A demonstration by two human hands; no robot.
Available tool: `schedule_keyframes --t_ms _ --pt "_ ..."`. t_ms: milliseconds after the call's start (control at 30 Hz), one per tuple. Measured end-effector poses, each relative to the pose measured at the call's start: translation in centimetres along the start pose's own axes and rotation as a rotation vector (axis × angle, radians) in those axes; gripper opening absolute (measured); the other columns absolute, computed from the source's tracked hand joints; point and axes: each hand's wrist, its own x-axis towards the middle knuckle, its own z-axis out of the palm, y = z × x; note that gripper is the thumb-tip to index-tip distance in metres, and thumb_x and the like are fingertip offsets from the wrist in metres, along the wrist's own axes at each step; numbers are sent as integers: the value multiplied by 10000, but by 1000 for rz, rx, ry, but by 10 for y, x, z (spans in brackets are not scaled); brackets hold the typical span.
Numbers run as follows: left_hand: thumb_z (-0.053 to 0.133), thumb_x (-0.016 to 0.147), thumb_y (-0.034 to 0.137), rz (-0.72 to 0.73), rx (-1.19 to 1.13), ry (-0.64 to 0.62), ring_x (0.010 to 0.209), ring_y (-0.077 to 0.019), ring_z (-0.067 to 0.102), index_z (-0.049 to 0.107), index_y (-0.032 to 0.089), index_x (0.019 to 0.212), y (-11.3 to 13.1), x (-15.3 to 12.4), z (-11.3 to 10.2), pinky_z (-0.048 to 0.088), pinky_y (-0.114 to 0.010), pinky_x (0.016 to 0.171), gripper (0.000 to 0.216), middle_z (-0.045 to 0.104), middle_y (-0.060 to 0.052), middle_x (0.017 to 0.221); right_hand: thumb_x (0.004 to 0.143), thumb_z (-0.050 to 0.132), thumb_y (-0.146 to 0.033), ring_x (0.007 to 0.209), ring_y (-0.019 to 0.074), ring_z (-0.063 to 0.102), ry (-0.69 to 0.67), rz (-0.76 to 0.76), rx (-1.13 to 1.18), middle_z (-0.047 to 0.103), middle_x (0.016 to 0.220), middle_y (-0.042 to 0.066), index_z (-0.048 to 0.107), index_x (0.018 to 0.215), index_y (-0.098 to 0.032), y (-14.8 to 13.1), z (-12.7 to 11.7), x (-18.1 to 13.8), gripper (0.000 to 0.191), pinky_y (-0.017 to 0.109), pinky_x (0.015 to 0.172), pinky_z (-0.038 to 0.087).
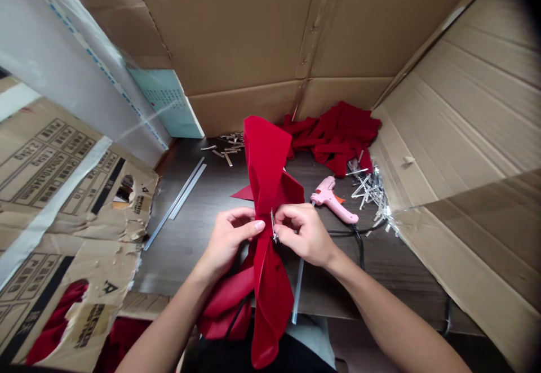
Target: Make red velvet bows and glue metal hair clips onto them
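A large red velvet bow (267, 170) stands upright over the dark wooden table (203, 221), with its tails hanging below the table edge. My left hand (230, 236) pinches the bow's gathered middle from the left, fingers closed. My right hand (303, 232) pinches the same middle from the right, and a small silver metal clip (273, 225) shows between the two hands at the knot. A clear glue stick (298, 288) lies on the table under my right wrist.
A pink hot glue gun (332, 198) lies right of the bow, its black cord (357, 235) trailing forward. A pile of red fabric (338, 133) sits at the back, silver clips (372, 190) to the right, more clips (230, 145) behind, clear sticks (180, 198) left. Cardboard walls (460, 125) enclose the table.
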Motion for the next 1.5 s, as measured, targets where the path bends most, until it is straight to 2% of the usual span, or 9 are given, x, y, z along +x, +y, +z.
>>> schedule_keyframes --t_ms 300,500,767,900,1000,1100,1167,1300,1500 --pt "787 694 281 -6 -12 10 589 -82 504 733 136 817 0 1 2 392 -192 562 198 657 -18 696 731 552 -143 458 72 396 18 23 -13 466 526 -44 489 605 -170 1 2 1 144 202 455 308" --pt "798 673 245 -9 -75 20 713 -139 621 744 144 836 0 -1 3 488 -238 719 199 710 -35 754 731 553 -140 465 69 396 35 75 22 467 541 -43 492 605 -167 0 8 1 142 196 449 306" --pt "826 620 224 -44 -91 88 614 -103 580 725 129 773 -6 -4 5 461 -200 612 207 693 -16 695 713 557 -141 481 69 384 8 121 40 447 527 -48 496 580 -162 -1 8 2 148 195 454 296" --pt "828 621 253 -65 -99 95 661 -136 622 735 132 807 -9 -2 4 484 -226 644 241 705 -33 724 689 564 -130 475 67 380 -7 156 62 441 505 -55 495 559 -160 0 8 4 150 196 452 292" --pt "822 630 247 -81 -121 79 663 -146 632 737 134 837 -10 -1 4 493 -240 658 251 696 -30 703 715 580 -145 479 78 427 -80 199 72 481 505 -44 543 580 -152 -1 1 6 140 202 457 319" --pt "792 677 250 -93 -155 47 600 -112 596 722 132 806 -9 -1 5 479 -223 628 188 680 -18 693 778 615 -213 519 94 497 -107 152 24 584 617 0 611 672 -138 -3 -12 8 130 216 482 377" --pt "784 687 252 -119 -200 43 574 -97 579 716 135 809 -7 -2 6 475 -215 622 183 676 -10 691 782 656 -241 555 98 508 -73 51 -22 612 735 21 654 840 -131 -5 -21 8 124 223 494 407" --pt "807 649 278 -190 -250 65 564 -104 588 714 127 820 -1 -4 9 480 -217 617 246 686 -16 690 747 750 -285 661 118 516 -189 -127 -57 607 963 54 576 1218 -174 -5 -27 8 515 255 567 484" --pt "823 627 287 -234 -260 56 540 -103 576 689 112 747 2 -3 7 463 -207 580 251 647 -14 610 740 779 -317 758 150 550 -234 -162 -99 603 1049 77 530 1301 -179 3 -22 7 630 308 690 527"
